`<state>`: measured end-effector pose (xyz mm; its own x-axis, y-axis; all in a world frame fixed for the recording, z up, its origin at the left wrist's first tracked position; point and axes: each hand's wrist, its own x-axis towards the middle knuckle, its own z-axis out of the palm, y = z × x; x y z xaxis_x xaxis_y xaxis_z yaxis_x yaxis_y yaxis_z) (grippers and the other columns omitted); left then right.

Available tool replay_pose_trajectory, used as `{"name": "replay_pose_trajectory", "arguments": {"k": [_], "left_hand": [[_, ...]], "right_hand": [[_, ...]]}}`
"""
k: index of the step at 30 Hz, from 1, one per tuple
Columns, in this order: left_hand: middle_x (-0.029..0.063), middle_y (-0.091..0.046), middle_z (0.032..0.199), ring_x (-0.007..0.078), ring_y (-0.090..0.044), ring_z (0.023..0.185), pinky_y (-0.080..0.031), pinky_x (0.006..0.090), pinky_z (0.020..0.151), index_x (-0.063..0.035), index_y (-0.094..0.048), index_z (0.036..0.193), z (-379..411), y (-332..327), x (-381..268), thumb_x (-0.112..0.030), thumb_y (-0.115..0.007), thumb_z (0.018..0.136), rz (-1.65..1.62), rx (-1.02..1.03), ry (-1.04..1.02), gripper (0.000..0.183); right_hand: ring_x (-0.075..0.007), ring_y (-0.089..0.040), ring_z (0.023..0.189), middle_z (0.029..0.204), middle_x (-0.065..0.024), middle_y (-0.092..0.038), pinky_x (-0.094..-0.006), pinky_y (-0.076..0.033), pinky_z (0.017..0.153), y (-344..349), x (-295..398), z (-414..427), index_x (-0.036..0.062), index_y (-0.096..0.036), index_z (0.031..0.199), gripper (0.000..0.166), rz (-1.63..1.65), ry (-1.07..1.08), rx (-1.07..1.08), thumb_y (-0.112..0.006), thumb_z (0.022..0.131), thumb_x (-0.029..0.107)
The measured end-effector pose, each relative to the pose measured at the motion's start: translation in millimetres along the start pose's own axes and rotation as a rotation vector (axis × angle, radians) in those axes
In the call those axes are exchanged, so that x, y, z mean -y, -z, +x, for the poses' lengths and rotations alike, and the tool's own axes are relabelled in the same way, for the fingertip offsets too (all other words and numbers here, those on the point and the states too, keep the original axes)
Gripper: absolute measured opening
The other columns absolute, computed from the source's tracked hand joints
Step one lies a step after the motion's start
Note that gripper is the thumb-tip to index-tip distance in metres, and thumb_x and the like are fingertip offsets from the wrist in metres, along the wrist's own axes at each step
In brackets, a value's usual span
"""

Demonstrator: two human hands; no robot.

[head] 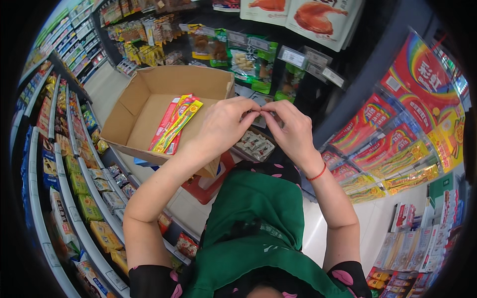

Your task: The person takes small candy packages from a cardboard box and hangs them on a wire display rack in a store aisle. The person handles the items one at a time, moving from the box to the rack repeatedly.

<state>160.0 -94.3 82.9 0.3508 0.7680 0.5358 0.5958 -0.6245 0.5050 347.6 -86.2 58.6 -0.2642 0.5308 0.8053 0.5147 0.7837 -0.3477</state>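
Note:
My left hand point(230, 118) and my right hand point(286, 124) meet in front of me, their thumbs and forefingers pinched together tip to tip. Whether something tiny lies between the fingertips cannot be told. Left of my left hand is a cardboard box point(186, 78), open at the top, with several red and yellow candy packets point(178, 124) lying slantwise inside. To the right of my right hand hangs a clear pocketed display point(391, 128) holding red and yellow candy packets with rainbow prints.
Curved shelves point(80, 208) of packaged snacks run along the left. Hanging snack bags point(244, 61) and price tags line the dark rack ahead. A small box of white packets point(257, 145) sits below my hands, near a red stool point(208, 186). Boxed goods point(406, 247) stand lower right.

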Motion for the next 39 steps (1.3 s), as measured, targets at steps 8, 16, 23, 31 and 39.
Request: {"name": "replay_pose_trajectory", "arguments": {"k": [8,16,23,31,39], "left_hand": [[0.0132,-0.071,0.093,0.0313,-0.069,0.083,-0.054,0.0381,0.073,-0.0023,-0.07,0.097,-7,33,35,-0.012,-0.068,0.089,0.054,-0.005,0.079,0.013],[0.0146,-0.072,0.088,0.0305,-0.07,0.08,-0.054,0.0394,0.071,-0.0027,-0.071,0.097,-11,61,79,-0.015,-0.068,0.088,0.15,-0.028,0.152,0.016],[0.0149,-0.074,0.087,0.0257,-0.073,0.082,-0.055,0.0379,0.073,-0.0029,-0.072,0.099,-2,77,119,-0.016,-0.068,0.087,0.114,0.027,0.35,0.018],[0.0135,-0.074,0.089,0.0244,-0.072,0.084,-0.056,0.0371,0.077,-0.004,-0.073,0.099,5,89,166,-0.017,-0.07,0.084,0.209,0.081,0.463,0.02],[0.012,-0.074,0.088,0.0263,-0.071,0.088,-0.055,0.0384,0.08,-0.0056,-0.073,0.097,-5,81,206,-0.017,-0.072,0.078,0.301,0.135,0.589,0.022]], "right_hand": [[-0.0271,-0.067,0.07,0.085,-0.009,-0.066,-0.0356,-0.053,0.059,-45,6,28,0.0051,-0.065,0.094,0.01,0.072,-0.002,0.084,-0.069,0.086,0.008],[-0.0277,-0.069,0.078,0.086,-0.0122,-0.068,-0.0357,-0.054,0.066,-92,8,57,0.0029,-0.065,0.096,0.011,0.142,-0.031,0.206,-0.069,0.086,0.006],[-0.0336,-0.069,0.08,0.085,-0.0164,-0.07,-0.0416,-0.055,0.071,-137,-1,85,0.0017,-0.063,0.091,0.011,0.18,-0.093,0.293,-0.067,0.084,0.01],[-0.0332,-0.07,0.085,0.088,-0.016,-0.073,-0.0433,-0.055,0.077,-183,-10,112,0.0023,-0.066,0.093,0.017,0.164,-0.183,0.507,-0.069,0.082,0.014],[-0.0343,-0.066,0.107,0.11,-0.0209,-0.069,-0.0421,-0.052,0.093,-232,-24,120,0.0026,-0.065,0.112,0.032,0.11,-0.313,0.852,-0.069,0.084,0.018]]}}
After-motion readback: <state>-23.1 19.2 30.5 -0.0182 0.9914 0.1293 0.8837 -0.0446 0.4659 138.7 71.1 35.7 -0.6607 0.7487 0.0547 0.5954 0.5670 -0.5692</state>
